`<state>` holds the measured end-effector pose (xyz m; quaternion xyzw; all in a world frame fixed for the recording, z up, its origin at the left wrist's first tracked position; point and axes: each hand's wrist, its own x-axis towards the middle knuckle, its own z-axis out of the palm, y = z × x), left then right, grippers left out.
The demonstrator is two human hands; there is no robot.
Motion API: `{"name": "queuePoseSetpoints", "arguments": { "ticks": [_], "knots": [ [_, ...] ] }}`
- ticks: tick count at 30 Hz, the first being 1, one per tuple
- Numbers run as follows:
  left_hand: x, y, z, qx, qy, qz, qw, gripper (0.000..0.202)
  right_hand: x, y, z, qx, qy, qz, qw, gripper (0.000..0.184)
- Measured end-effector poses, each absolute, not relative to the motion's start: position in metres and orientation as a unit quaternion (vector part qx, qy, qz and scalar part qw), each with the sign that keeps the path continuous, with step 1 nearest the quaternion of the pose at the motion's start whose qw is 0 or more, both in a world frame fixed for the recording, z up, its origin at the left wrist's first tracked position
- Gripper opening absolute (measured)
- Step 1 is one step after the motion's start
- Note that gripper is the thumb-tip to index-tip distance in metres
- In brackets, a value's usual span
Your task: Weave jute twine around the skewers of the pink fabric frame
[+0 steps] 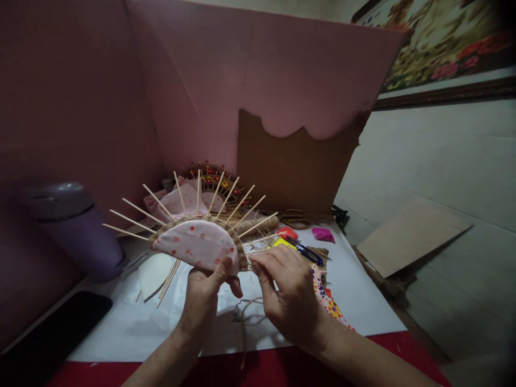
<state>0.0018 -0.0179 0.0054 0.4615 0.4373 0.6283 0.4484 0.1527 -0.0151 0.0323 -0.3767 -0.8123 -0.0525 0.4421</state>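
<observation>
My left hand (209, 285) grips the lower edge of a half-round piece (197, 242) covered in pale cloth with small red flowers, thumb in front. Woven brown twine (238, 242) runs along its curved rim, and several thin wooden sticks (199, 193) fan outward from it. At the right end of the rim, my right hand (286, 285) is closed in a pinch beside the lowest sticks. A strand of twine (243, 333) loops down below the hands onto the table; its upper end is hidden behind the right fingers, which seem to pinch it.
Behind the piece stands a similar decorated fan (217, 180), near a twine roll (258, 224) and scissors (294, 217). A blue cutter (310, 253) and pink packet (323, 234) lie right. Left are a purple tumbler (76, 231) and dark phone (60, 333). Cardboard (294, 166) leans behind.
</observation>
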Motion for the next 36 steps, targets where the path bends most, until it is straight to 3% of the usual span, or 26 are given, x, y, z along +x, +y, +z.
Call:
{"name": "queuePoseSetpoints", "arguments": {
  "ticks": [4,11,16,22,27,36],
  "knots": [
    [0.0012,-0.0169,0.0041,0.474,0.432,0.619,0.453,0.049,0.1537,-0.0163,0.0337,-0.378,-0.795,-0.062,0.47,0.019],
    [0.0021,-0.0175,0.0052,0.461,0.421,0.626,0.467,0.047,0.151,-0.0176,0.0327,-0.372,-0.826,-0.058,0.418,0.022],
    [0.0018,-0.0168,0.004,0.456,0.416,0.626,0.476,0.048,0.1531,-0.017,0.0342,-0.378,-0.799,-0.052,0.464,0.019],
    [0.001,-0.0165,0.0026,0.451,0.398,0.628,0.494,0.045,0.1513,-0.0169,0.0323,-0.364,-0.834,-0.07,0.409,0.023],
    [0.0012,-0.0157,0.0021,0.432,0.381,0.628,0.523,0.046,0.1514,-0.0171,0.0335,-0.387,-0.808,-0.076,0.437,0.022],
    [0.0056,-0.0173,0.0059,0.425,0.313,0.651,0.545,0.026,0.1476,-0.0194,0.0331,-0.401,-0.815,-0.09,0.408,0.022]
  ]
}}
